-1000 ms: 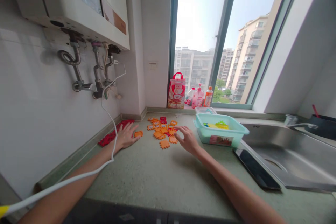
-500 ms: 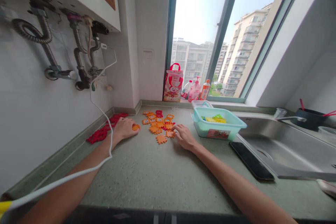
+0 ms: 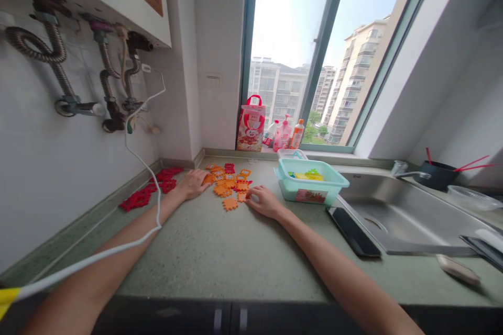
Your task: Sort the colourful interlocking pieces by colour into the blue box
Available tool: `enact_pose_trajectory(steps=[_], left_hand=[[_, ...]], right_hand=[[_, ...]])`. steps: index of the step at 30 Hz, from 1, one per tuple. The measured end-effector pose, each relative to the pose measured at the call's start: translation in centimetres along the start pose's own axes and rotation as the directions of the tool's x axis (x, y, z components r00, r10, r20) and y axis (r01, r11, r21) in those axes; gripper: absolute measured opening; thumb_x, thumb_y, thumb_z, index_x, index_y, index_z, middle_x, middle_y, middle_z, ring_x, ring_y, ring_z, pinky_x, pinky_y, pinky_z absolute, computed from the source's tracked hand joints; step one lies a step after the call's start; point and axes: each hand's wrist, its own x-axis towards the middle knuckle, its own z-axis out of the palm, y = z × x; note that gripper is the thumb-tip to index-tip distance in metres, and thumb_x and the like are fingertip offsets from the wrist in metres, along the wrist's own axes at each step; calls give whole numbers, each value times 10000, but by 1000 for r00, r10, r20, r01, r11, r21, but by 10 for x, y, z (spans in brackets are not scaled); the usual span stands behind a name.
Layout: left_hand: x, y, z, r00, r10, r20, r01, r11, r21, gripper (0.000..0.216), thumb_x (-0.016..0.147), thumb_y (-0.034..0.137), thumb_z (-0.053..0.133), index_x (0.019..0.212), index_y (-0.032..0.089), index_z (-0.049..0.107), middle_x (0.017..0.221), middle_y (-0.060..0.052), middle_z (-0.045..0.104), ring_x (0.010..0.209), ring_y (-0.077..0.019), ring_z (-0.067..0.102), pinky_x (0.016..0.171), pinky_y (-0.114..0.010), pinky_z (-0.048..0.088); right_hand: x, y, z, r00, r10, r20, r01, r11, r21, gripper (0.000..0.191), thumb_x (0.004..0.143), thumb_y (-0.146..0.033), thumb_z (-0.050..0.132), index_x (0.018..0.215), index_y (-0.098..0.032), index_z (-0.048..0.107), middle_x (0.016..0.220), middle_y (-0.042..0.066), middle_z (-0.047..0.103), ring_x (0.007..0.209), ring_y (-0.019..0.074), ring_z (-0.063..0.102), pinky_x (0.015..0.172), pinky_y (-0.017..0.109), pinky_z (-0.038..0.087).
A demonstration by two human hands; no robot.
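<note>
Orange interlocking plastic tiles [image 3: 225,186] with toothed edges lie in a loose pile on the counter, a few red ones among them. My left hand [image 3: 192,184] is closed over an orange interlocking tile [image 3: 208,178] at the pile's left side; the palm hides part of it. At the right edge of the pile, my right hand [image 3: 265,202] has its thumb and fingers curled together next to a light orange tile [image 3: 241,197]. What lies between those fingertips is too small to tell. Red interlocking tiles [image 3: 135,199] lie in a flat group left of my left hand.
A mint-green tub [image 3: 286,188] holds yellow and green pieces. Right of it are a black phone [image 3: 353,233] and a steel sink [image 3: 401,220]. A white cable [image 3: 159,204] hangs across my left forearm. Bottles [image 3: 282,135] and a printed bag [image 3: 250,128] stand by the window.
The view has shifted slightly to the right. My left hand has moved forward, closer to the pile, with the orange tile. My right hand's fingers have drawn closer together at the pile's edge.
</note>
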Motion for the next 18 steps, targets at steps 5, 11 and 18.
enact_pose_trajectory(steps=[5, 11, 18], left_hand=[[-7, 7, 1, 996, -77, 43, 75, 996, 51, 444, 1015, 488, 473, 1247, 165, 672, 1253, -146, 705, 1197, -296, 609, 1063, -382, 418], [-33, 24, 2, 984, -175, -15, 175, 976, 132, 499, 1042, 495, 417, 1131, 69, 662, 1112, -150, 677, 1108, -311, 568, 982, -413, 441], [-26, 16, 6, 970, -244, -7, 243, 961, 134, 513, 954, 556, 437, 1094, 131, 687, 1142, -198, 681, 1135, -371, 608, 985, -446, 467]], right_hand=[[-9, -20, -19, 998, 49, 48, -44, 994, -102, 302, 955, -289, 681, 1250, -229, 698, 1181, 94, 758, 1120, 251, 667, 1003, 369, 479], [-92, -40, -85, 979, 196, -46, -201, 944, -261, 291, 989, -232, 555, 1224, -281, 719, 1091, 69, 772, 1027, 252, 685, 946, 371, 468], [-222, 13, -124, 600, 649, -468, -797, 436, -417, 617, 931, -518, 616, 1430, -157, 582, 1276, 207, 665, 1143, 391, 601, 916, 478, 478]])
